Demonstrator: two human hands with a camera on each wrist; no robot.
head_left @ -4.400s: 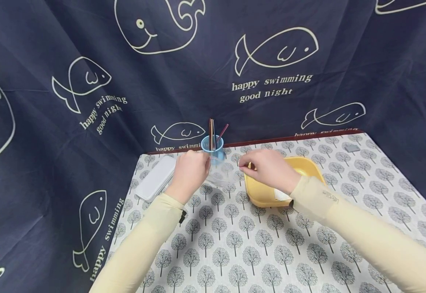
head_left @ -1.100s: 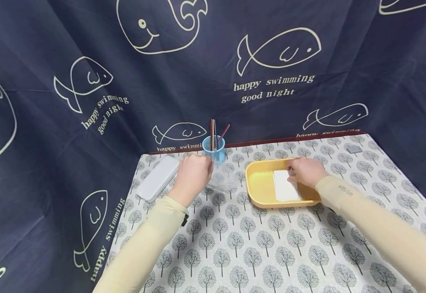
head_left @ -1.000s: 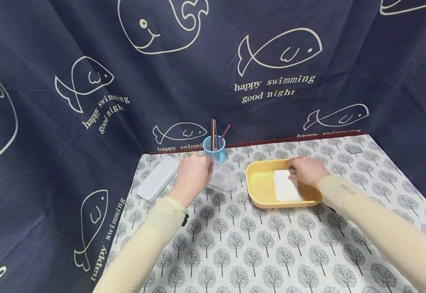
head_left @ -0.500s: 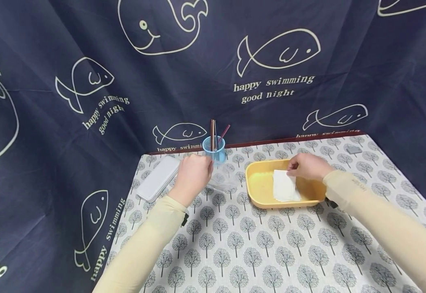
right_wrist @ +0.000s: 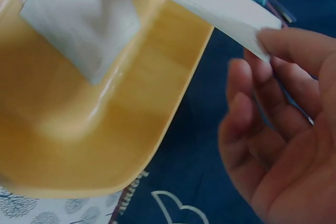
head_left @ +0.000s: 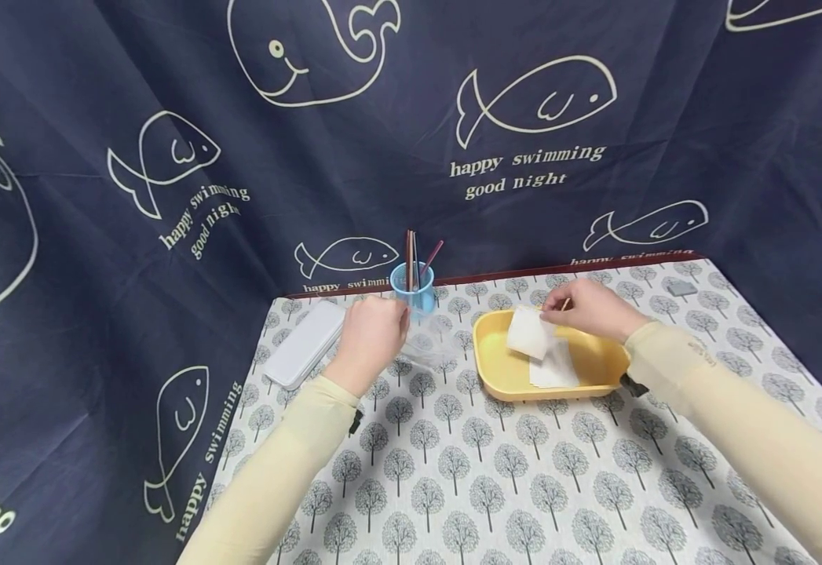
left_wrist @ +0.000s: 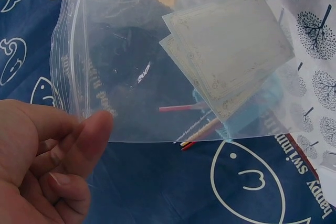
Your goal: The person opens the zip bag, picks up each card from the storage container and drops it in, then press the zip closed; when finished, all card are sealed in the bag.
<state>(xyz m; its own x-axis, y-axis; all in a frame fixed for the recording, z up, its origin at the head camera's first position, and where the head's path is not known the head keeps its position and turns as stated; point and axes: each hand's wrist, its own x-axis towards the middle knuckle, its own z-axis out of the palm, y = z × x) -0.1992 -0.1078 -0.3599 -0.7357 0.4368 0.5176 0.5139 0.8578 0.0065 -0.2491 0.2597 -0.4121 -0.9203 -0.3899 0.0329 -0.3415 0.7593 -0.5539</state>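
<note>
My left hand [head_left: 373, 333] pinches the top corner of a clear zip-lock bag [left_wrist: 131, 72] above the table. Two patterned cards [left_wrist: 231, 45] lie overlapped inside the bag in the left wrist view. Between thumb and fingertips, my right hand [head_left: 590, 308] holds a white card [head_left: 529, 333] by its edge, raised over the yellow tray [head_left: 490, 367]. In the right wrist view that lifted card [right_wrist: 210, 6] tilts past the tray's rim. More white cards [head_left: 557, 373] lie in the tray below it, partly covered by the raised one.
A light blue cup [head_left: 414, 297] with pencils and a pink stick stands at the back, behind the bag. Left of my left hand lies a white case [head_left: 305, 343]. A small grey block [head_left: 681, 288] sits at the back right. Dark curtain rises behind the table.
My right hand, which was over the tray's right part, has picked up a white card from the stack and raised it up and to the left. The left hand stays nearly still.
</note>
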